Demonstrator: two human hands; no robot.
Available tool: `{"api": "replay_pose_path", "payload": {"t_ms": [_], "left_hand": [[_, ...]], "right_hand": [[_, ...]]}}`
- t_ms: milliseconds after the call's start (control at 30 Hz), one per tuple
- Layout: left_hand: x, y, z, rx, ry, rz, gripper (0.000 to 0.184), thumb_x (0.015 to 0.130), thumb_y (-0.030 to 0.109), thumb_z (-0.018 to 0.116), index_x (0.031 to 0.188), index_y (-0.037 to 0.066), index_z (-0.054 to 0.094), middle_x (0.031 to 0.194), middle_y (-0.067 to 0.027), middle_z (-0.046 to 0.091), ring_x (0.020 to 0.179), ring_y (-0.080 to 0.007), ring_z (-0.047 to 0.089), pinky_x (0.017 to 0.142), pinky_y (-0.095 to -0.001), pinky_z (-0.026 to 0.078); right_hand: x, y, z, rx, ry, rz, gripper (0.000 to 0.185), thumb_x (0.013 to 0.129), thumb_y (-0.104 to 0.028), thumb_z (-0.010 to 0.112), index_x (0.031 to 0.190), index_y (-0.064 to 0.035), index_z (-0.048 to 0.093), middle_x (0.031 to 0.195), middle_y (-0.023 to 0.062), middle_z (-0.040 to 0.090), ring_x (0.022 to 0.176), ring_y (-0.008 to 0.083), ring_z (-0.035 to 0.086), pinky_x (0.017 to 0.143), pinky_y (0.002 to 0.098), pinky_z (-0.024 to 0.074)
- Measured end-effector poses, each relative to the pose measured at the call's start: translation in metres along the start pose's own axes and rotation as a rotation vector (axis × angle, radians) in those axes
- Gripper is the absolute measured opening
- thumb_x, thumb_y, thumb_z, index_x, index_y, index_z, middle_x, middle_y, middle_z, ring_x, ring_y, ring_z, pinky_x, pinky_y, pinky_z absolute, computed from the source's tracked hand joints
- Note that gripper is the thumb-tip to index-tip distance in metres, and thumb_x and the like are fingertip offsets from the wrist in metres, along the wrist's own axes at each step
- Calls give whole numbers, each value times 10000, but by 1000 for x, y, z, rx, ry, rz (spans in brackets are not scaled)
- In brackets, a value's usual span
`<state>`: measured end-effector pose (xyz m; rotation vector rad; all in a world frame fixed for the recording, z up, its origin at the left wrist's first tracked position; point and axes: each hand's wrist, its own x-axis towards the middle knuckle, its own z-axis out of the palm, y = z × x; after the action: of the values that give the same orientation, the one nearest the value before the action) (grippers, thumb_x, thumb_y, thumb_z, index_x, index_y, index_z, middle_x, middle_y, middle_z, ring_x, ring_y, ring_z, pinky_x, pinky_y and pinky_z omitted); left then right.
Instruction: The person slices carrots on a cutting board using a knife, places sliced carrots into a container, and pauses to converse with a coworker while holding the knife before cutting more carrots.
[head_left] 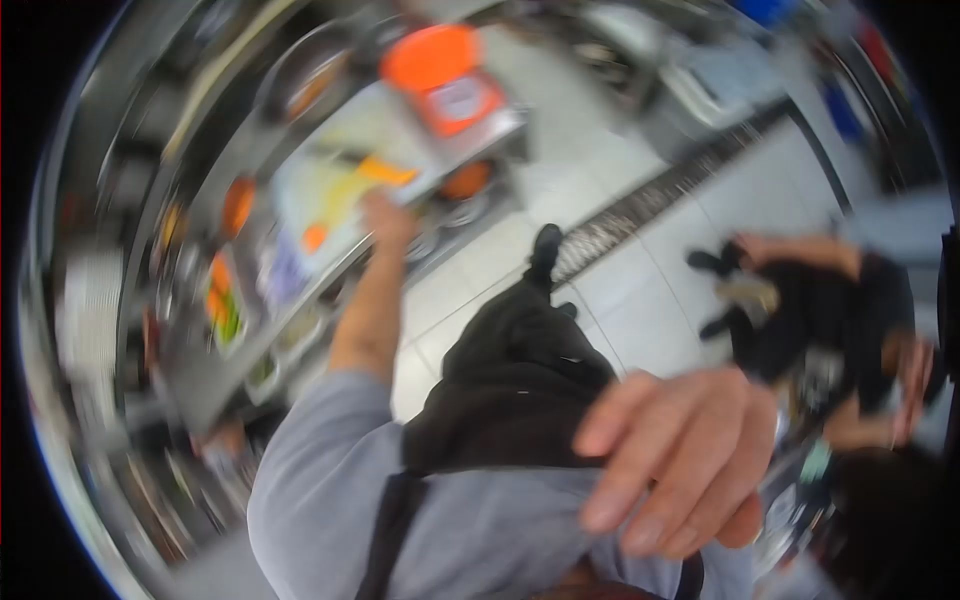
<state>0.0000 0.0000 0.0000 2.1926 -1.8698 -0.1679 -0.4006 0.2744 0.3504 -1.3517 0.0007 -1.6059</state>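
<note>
My left hand [388,216] reaches out to the near edge of a white cutting board [400,120] on the counter. Motion blur smears its fingers, so their closure does not show. Just beyond the fingertips lies a yellow-orange piece [387,172], possibly a knife handle, with a dark strip [340,153] beside it. I cannot tell whether the hand touches it. A small orange round piece [314,237] rests near the board's lower side. Close to the camera, in front of my chest, my right hand [685,460] hangs with loosely bent, parted fingers and nothing visible in it.
Beyond the board stands an orange scale [462,108] with an orange bowl [432,58]. A large metal bowl [300,75] sits at the counter's back. A tray with orange and green pieces [222,300] lies left. Another person in dark clothes [820,300] is at right on the tiled floor.
</note>
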Motion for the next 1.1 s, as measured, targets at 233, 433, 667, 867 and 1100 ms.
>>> {"api": "replay_pose_path", "payload": {"t_ms": [233,433,667,867,1100], "left_hand": [[-37,-25,-91,-98,-143,-26,611,750,234,662,1296,25,483,1333,-222,457,1260,-363,419,1022,-485,378],[-14,-132,-130,-285,152,-33,478,729,184,684,1165,3,603,1101,-208,628,1040,-357,590,936,-396,466],[5,-210,-133,-26,-109,264,481,729,142,661,1180,7,566,1182,-193,570,1113,-373,524,932,-399,457],[13,-206,-144,-137,-178,325,388,693,63,654,1068,1,575,1063,-181,580,1010,-361,536,905,-415,457],[55,-192,-128,-182,-183,527,323,683,30,651,1001,-2,600,1045,-161,585,970,-353,538,873,-416,463]], "right_hand": [[-5,110,31,-395,55,562,276,783,-90,647,541,-12,539,554,88,593,544,228,614,557,320,497],[17,188,33,-610,51,884,293,817,-69,618,544,8,542,549,91,599,470,160,549,475,273,410],[60,318,62,-711,-58,990,330,853,-177,654,582,-1,583,513,80,582,452,148,550,469,284,399],[53,398,62,-871,11,1023,328,865,-241,650,648,-1,593,519,108,570,458,183,564,483,307,418],[71,475,24,-1255,52,909,224,826,-228,656,797,-8,622,708,161,613,671,313,604,624,391,469]]}}
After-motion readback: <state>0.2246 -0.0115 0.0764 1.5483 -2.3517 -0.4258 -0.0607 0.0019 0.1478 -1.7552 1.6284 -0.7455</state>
